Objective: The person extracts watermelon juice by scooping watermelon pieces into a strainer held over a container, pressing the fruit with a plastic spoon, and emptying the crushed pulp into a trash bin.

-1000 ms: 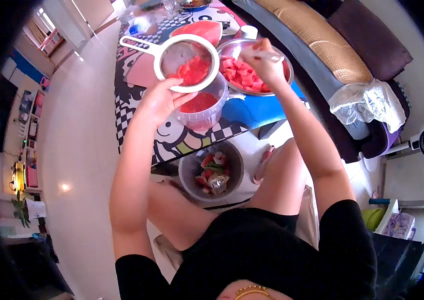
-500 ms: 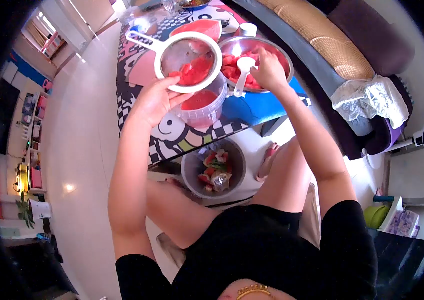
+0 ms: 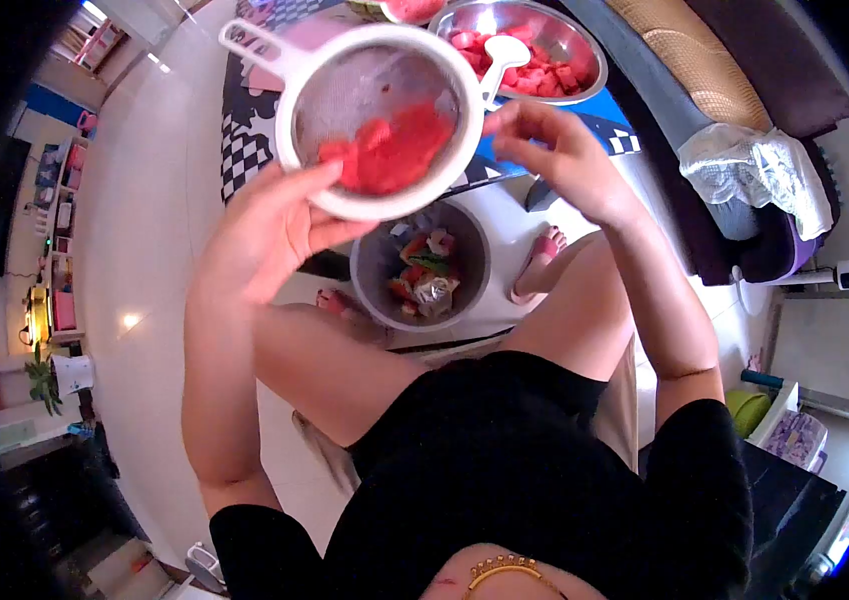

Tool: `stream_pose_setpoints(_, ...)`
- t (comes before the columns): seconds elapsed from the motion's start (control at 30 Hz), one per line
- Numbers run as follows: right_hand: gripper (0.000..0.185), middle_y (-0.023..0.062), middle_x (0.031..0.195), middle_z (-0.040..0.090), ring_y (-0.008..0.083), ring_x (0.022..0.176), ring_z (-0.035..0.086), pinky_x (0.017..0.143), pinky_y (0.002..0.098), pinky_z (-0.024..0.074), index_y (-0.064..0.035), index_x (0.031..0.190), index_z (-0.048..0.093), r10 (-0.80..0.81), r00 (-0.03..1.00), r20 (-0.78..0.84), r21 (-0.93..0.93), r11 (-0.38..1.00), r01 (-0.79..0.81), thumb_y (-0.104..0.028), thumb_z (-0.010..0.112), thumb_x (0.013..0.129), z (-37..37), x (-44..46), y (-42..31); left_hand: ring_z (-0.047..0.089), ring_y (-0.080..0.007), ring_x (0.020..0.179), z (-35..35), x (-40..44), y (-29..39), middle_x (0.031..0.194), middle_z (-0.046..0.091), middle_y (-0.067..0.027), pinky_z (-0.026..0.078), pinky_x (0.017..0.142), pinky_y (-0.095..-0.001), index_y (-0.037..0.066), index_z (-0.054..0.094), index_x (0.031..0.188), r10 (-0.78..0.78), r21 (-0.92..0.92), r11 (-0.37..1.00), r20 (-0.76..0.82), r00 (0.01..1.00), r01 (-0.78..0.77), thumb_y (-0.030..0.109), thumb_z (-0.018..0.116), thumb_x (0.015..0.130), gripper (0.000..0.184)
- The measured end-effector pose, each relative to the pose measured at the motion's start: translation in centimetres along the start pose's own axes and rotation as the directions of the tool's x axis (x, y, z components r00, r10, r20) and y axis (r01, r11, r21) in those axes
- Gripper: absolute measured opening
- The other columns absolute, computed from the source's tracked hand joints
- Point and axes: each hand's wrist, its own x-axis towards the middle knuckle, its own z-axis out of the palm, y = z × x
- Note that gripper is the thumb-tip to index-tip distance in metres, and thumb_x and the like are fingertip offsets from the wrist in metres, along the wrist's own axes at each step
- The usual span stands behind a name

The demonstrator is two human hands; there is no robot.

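My left hand [image 3: 280, 225] grips the near left rim of a white-framed mesh strainer [image 3: 330, 100], thumb over the edge and fingers beneath. Crushed red watermelon pulp [image 3: 390, 150] lies in its mesh, and its handle points to the upper left. Beside the strainer's right rim hovers my right hand [image 3: 565, 155], fingers slightly bent and apart, with nothing visible between them. Behind it, a steel bowl [image 3: 597, 75] holds watermelon chunks [image 3: 550, 75], and a white spoon [image 3: 507, 52] rests there with its handle across the near rim. The strainer hides the plastic tub.
Below the table edge stands a grey bin [image 3: 357, 270] with rinds and wrappers inside. A cut watermelon piece [image 3: 410, 10] lies at the back of the patterned table [image 3: 245, 150]. To the right is a sofa [image 3: 635, 60] with a white cloth [image 3: 755, 175].
My right hand has come back from over the bowl to the strainer's right side. The strainer is nearer to me and looks larger. The view has tilted downward.
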Motion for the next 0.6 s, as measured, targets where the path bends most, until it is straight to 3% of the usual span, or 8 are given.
stream_pose_setpoints(0.07,0.017,0.0028,0.096,0.065,0.009,0.087,0.058,0.082,0.0257,0.0477,-0.0025,0.105,0.065,0.125,0.989,0.083,0.042,0.991,-0.129,-0.008,0.061,0.089,0.7,-1.6,0.2,0.068,-0.0239,0.102,-0.1,-1.3,-1.6,0.118,0.063,-0.0151,0.059,0.087,-0.0406,-0.002,0.053,0.126,-0.063,-0.014,0.998,-0.049,0.997,0.062,0.013,0.056,0.096,0.033)
stream_pose_setpoints(0.1,0.016,0.0022,0.095,0.065,0.0089,0.087,0.057,0.081,0.025,0.0472,-0.0031,0.104,0.065,0.079,0.993,0.086,0.138,0.986,-0.091,-0.008,0.061,0.089,1.4,-2.1,2.0,0.067,-0.0244,0.103,-0.2,-1.8,-2.7,0.119,0.063,-0.0153,0.059,0.087,-0.0407,-0.002,0.051,0.127,-0.067,-0.013,0.998,-0.073,0.995,0.066,0.013,0.056,0.096,0.035)
stream_pose_setpoints(0.17,0.016,0.0016,0.101,0.062,0.0083,0.088,0.055,0.082,0.0242,0.0456,-0.0029,0.107,0.064,0.137,0.979,0.148,0.137,0.978,-0.157,-0.01,0.06,0.093,2.2,-3.3,3.9,0.067,-0.0254,0.104,-0.8,-2.4,-5.1,0.121,0.061,-0.0157,0.06,0.087,-0.0408,-0.002,0.048,0.13,-0.072,-0.01,0.997,-0.121,0.99,0.071,0.011,0.056,0.096,0.037)
stream_pose_setpoints(0.2,0.015,0.0007,0.099,0.062,0.0078,0.085,0.054,0.08,0.0241,0.0453,-0.0029,0.105,0.064,0.193,0.968,0.161,0.08,0.975,-0.208,-0.01,0.06,0.093,2.6,-3.9,4.0,0.065,-0.0275,0.107,-0.7,-2.7,-6.2,0.128,0.054,-0.0169,0.06,0.085,-0.0406,0.0,0.038,0.137,-0.075,-0.032,0.997,-0.147,0.986,0.072,0.009,0.056,0.096,0.046)
stream_pose_setpoints(0.33,0.014,0.0001,0.09,0.064,0.0069,0.082,0.055,0.075,0.0225,0.0443,-0.0044,0.104,0.065,0.268,0.937,0.224,0.265,0.908,-0.323,-0.011,0.058,0.094,5.0,-5.7,7.6,0.062,-0.0283,0.11,-2.6,-2.0,-12.6,0.134,0.045,-0.017,0.06,0.087,-0.0404,0.008,0.024,0.143,-0.082,0.026,0.995,-0.255,0.963,0.092,0.001,0.055,0.093,0.059)
stream_pose_setpoints(0.43,0.016,0.0011,0.088,0.065,0.0068,0.081,0.057,0.074,0.0221,0.0449,-0.0051,0.106,0.065,0.378,0.885,0.274,0.252,0.859,-0.445,-0.012,0.055,0.096,6.3,-6.2,11.2,0.062,-0.0257,0.109,-2.5,-1.0,-16.9,0.129,0.049,-0.0172,0.059,0.083,-0.0324,0.008,0.025,0.137,0.056,0.181,0.983,-0.396,0.916,0.018,-0.005,0.053,0.092,0.055)
stream_pose_setpoints(0.53,0.027,0.0042,0.09,0.068,0.0097,0.079,0.061,0.075,0.0248,0.0497,-0.0023,0.11,0.064,0.465,0.808,0.361,0.289,0.768,-0.571,-0.021,0.046,0.102,7.4,-6.1,13.5,0.062,-0.0306,0.107,-5.0,0.9,-22.2,0.122,0.053,-0.0209,0.055,0.081,-0.0335,0.008,0.025,0.133,0.213,0.441,0.898,-0.443,0.871,0.004,-0.01,0.05,0.089,0.053)
stream_pose_setpoints(0.6,0.042,0.0093,0.094,0.069,0.0145,0.081,0.065,0.076,0.0293,0.053,0.0013,0.111,0.064,0.505,0.754,0.42,0.345,0.68,-0.648,-0.034,0.043,0.104,7.9,-6.1,14.5,0.058,-0.0309,0.113,-5.1,2.0,-23.7,0.126,0.047,-0.0211,0.049,0.09,-0.0373,0.008,0.025,0.134,0.314,0.66,0.749,-0.441,0.841,0.066,-0.011,0.05,0.088,0.056)
